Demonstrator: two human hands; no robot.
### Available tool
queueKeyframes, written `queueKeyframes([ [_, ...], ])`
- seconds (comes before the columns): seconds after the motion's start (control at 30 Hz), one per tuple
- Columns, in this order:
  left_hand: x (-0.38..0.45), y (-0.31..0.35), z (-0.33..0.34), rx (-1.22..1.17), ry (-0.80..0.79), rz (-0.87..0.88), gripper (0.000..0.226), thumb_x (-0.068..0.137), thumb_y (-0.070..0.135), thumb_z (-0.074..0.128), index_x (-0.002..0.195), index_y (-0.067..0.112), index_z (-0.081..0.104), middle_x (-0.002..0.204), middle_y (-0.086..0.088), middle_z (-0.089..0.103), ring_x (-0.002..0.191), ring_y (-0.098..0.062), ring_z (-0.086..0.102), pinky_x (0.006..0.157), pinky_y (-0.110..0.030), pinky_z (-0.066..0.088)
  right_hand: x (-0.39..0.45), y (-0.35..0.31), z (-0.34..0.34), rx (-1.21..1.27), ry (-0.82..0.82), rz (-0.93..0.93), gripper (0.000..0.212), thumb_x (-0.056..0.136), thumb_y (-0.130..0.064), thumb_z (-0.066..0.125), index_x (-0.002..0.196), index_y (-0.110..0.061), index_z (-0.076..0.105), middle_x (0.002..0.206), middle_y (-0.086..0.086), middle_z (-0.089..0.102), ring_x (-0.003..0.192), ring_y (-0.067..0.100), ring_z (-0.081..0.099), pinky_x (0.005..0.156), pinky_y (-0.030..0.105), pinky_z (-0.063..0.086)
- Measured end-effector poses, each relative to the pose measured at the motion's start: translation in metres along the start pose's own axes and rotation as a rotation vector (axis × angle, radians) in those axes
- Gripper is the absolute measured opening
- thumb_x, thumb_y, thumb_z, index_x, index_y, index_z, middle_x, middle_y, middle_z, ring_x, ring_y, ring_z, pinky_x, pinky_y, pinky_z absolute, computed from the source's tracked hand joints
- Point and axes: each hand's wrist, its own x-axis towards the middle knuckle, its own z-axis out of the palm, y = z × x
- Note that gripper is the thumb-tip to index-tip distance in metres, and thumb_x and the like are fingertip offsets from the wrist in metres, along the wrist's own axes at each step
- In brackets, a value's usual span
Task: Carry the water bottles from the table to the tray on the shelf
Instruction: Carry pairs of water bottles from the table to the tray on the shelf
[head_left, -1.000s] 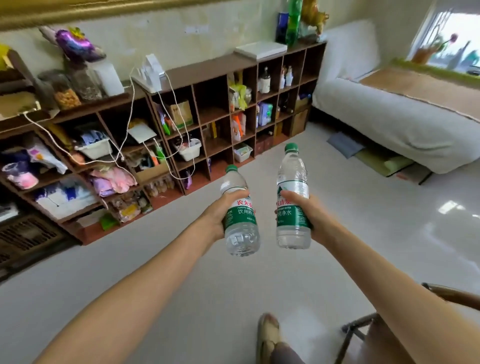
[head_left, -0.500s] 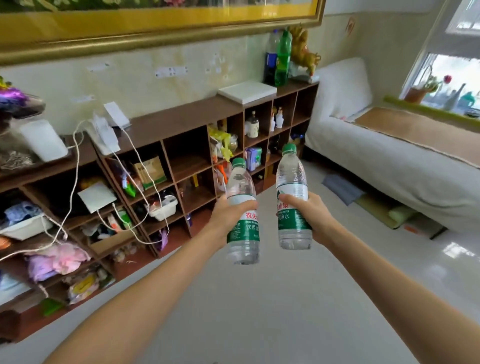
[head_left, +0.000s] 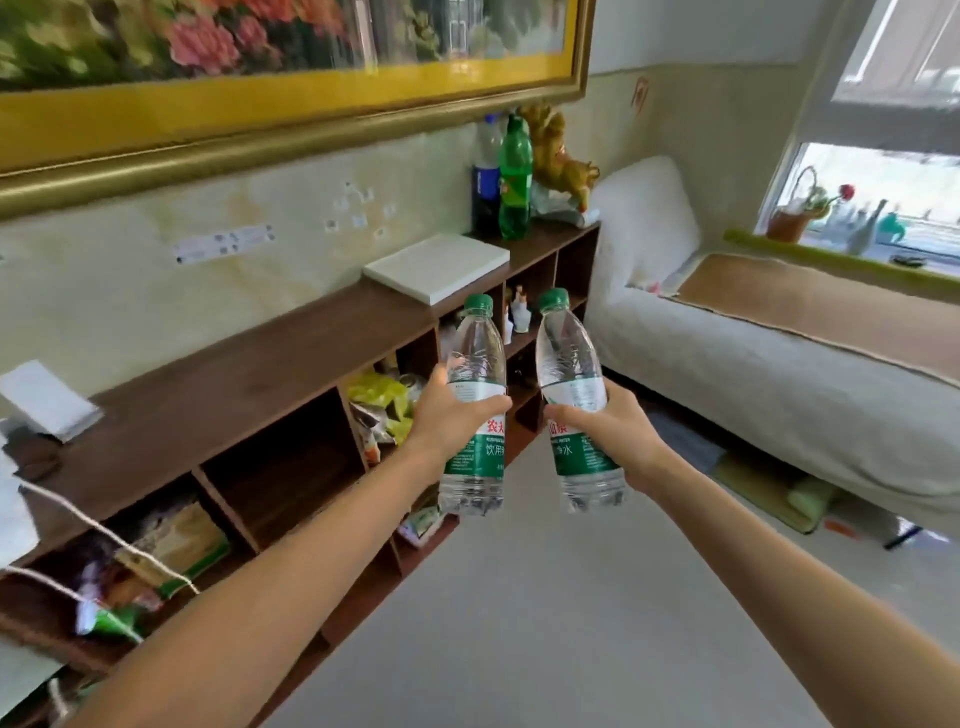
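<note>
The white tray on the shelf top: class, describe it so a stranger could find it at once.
Start at the long brown shelf unit under the gold-framed painting. On its top, towards the sofa end, lies the white tray, flat and rectangular. The soda bottles beside it stand tall and coloured; it alone is low and plain white.

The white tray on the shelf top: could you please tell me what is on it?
Nothing shows on the white tray; its whole top is visible. What lies under it on the shelf is covered.

pale yellowish wall (head_left: 130, 291) with gold-framed floral painting (head_left: 260, 57). low dark-brown cubby shelf (head_left: 234, 384) along it. white-covered sofa (head_left: 753, 374) at right, tan mat on seat. bright window (head_left: 883, 202) far right. light glossy floor (head_left: 571, 623).
</note>
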Motion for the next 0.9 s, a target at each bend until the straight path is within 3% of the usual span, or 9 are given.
queueKeyframes([
  [0.17,0.124,-0.001,0.031,-0.019,-0.059,-0.002,0.045,0.07,0.014,0.082,0.101,0.03,0.052,0.091,0.0,0.069,0.074,-0.012,0.069,0.055,-0.021,0.052,0.122,0.006,-0.029,0.02,0.058,-0.003,0.029,0.071,-0.021,0.081,0.094,-0.026,0.063,0.081,-0.004,0.074,0.069,0.01,0.071,0.056,0.019,0.053],
  [0.33,0.257,-0.004,0.059,-0.035,0.011,-0.02,0.059,0.066,0.018,0.084,0.113,0.023,0.05,0.101,-0.008,0.068,0.086,-0.024,0.069,0.08,-0.043,0.057,0.263,0.017,-0.052,0.012,0.029,0.003,0.032,0.072,-0.022,0.08,0.099,-0.022,0.062,0.085,0.0,0.074,0.076,0.017,0.072,0.068,0.031,0.057],
  [0.47,0.351,0.008,0.067,-0.032,0.109,-0.042,0.066,0.051,0.033,0.083,0.108,0.029,0.051,0.098,-0.006,0.07,0.085,-0.023,0.07,0.081,-0.044,0.058,0.374,0.003,-0.06,-0.008,-0.049,0.007,0.034,0.073,-0.023,0.079,0.102,-0.02,0.061,0.09,0.003,0.073,0.079,0.019,0.071,0.071,0.033,0.057],
  [0.63,0.444,0.005,0.055,-0.02,0.219,-0.026,0.062,0.063,0.023,0.084,0.113,0.03,0.048,0.101,-0.002,0.066,0.088,-0.02,0.068,0.077,-0.038,0.057,0.495,-0.01,-0.044,0.0,-0.144,0.003,0.042,0.075,-0.023,0.078,0.111,-0.018,0.058,0.098,0.005,0.072,0.087,0.021,0.071,0.082,0.041,0.057],
  [0.77,0.516,-0.005,0.033,0.006,0.306,0.012,0.067,0.065,0.022,0.083,0.121,0.026,0.046,0.109,-0.006,0.064,0.096,-0.023,0.066,0.084,-0.042,0.055,0.583,-0.008,-0.016,-0.026,-0.228,0.0,0.052,0.071,-0.018,0.082,0.116,-0.013,0.056,0.102,0.012,0.07,0.092,0.029,0.069,0.086,0.048,0.055],
  [0.9,0.586,-0.011,0.008,0.025,0.396,0.052,0.053,0.069,0.02,0.082,0.103,0.04,0.046,0.101,0.0,0.065,0.089,-0.018,0.067,0.073,-0.03,0.054,0.655,-0.004,0.017,-0.066,-0.254,-0.018,0.052,0.068,-0.014,0.083,0.113,-0.016,0.055,0.101,0.008,0.071,0.089,0.023,0.069,0.084,0.042,0.056],
])
